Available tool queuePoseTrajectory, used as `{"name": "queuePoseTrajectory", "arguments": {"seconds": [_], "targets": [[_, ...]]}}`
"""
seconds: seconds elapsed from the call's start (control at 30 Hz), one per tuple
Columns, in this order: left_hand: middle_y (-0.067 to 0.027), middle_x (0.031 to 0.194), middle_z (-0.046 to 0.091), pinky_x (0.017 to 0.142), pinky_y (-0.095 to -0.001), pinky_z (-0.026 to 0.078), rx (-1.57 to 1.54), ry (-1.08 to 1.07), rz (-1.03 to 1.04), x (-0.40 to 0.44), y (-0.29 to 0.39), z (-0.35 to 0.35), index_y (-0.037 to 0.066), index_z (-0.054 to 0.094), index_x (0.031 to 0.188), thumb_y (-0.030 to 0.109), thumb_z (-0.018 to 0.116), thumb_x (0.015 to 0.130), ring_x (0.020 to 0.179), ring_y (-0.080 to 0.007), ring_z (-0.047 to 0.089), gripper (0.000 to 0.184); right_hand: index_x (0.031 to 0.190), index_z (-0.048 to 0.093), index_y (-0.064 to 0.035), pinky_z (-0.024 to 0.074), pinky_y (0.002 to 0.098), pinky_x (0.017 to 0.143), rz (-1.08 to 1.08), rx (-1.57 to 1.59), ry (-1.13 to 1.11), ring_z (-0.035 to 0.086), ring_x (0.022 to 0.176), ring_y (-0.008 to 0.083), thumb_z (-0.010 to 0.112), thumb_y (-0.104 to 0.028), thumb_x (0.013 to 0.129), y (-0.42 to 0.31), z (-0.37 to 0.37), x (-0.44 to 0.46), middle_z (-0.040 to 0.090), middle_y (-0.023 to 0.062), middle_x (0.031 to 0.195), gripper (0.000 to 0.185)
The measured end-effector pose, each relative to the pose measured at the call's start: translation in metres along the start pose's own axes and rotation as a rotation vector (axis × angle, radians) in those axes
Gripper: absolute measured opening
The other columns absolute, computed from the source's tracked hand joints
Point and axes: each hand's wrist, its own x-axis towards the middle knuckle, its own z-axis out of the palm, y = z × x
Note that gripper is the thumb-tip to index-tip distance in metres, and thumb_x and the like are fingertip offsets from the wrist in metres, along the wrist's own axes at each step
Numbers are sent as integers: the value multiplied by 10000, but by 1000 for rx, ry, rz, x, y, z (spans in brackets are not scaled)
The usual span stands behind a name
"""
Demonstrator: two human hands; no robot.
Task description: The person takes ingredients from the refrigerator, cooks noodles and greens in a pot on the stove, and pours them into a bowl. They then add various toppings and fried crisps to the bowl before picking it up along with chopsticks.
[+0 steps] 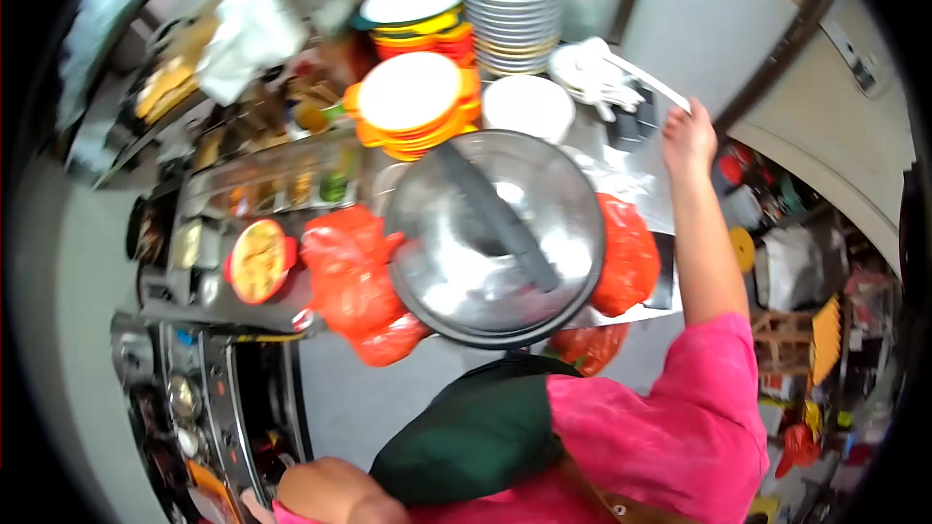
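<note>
My right hand is closed around the end of a white spoon's handle, at the back right of the counter. The spoon's other end reaches to a pile of white spoons on a plate or bowl, whose kind I cannot make out. Of my left side, a bent bare arm shows at the bottom edge. Its fingers cannot be made out. In front of me sits a large round pot with a shiny metal lid and a dark bar handle.
Orange-rimmed bowls and a tall stack of white plates stand behind the lid. Red plastic bags flank the pot. At left are a red-handled bowl of food and ingredient trays. White dishes sit behind the lid.
</note>
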Motion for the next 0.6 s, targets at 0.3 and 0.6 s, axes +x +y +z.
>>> {"name": "queuePoseTrajectory", "arguments": {"seconds": [0.3,0.6], "targets": [[-163,714,588,512,-290,504,177,43,-736,6,140,-70,-11,547,679,-13,610,738,633,-252,613,86,1090,487,4,375,154,491,92,-153,-570,507,627,83,421,-177,890,46,95,-255,589,88,873,278],[-90,750,558,522,-268,443,-669,707,-873,33,260,-108,7,524,781,21,475,784,599,-173,526,51,1074,518,-23,364,181,598,67,-332,-936,512,804,88,407,-228,878,156,159,-449,575,95,1073,304]]}}
